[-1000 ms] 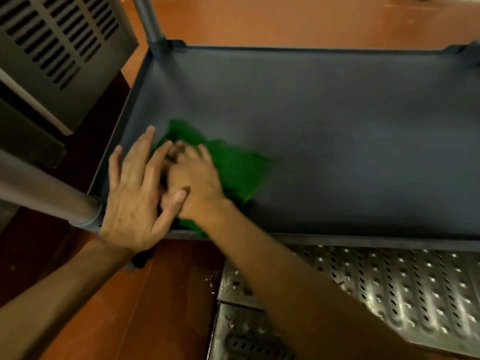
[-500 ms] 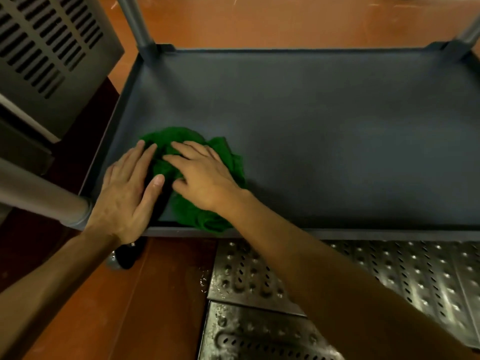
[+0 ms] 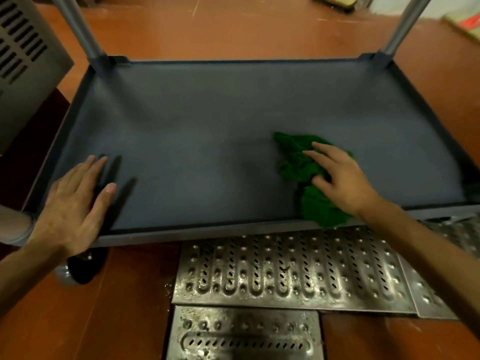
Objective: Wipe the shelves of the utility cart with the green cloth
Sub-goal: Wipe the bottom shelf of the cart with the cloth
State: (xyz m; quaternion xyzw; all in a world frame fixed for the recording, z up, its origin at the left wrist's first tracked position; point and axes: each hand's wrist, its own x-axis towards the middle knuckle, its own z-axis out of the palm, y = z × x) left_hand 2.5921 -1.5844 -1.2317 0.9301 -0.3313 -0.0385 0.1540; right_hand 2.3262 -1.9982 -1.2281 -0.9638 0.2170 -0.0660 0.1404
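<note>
The bottom shelf of the grey utility cart point(image 3: 207, 131) lies below me, a flat dark tray with a raised rim. A crumpled green cloth point(image 3: 298, 162) sits on its right half and hangs over the near rim. My right hand point(image 3: 337, 178) presses down on the cloth with fingers stretched out. At the shelf's near left corner, my left hand point(image 3: 75, 201) rests flat, fingers straight, holding nothing.
Two grey cart posts point(image 3: 78, 27) rise from the far corners, a third post point(image 3: 13, 224) at the near left. A vented metal cabinet point(image 3: 23, 55) stands on the left. Perforated metal drain grates point(image 3: 285, 268) cover the orange floor in front. A caster point(image 3: 83, 266) shows under the near left corner.
My right hand has slid the green cloth from the near left part of the shelf across to the right half. My left hand stays at the left corner.
</note>
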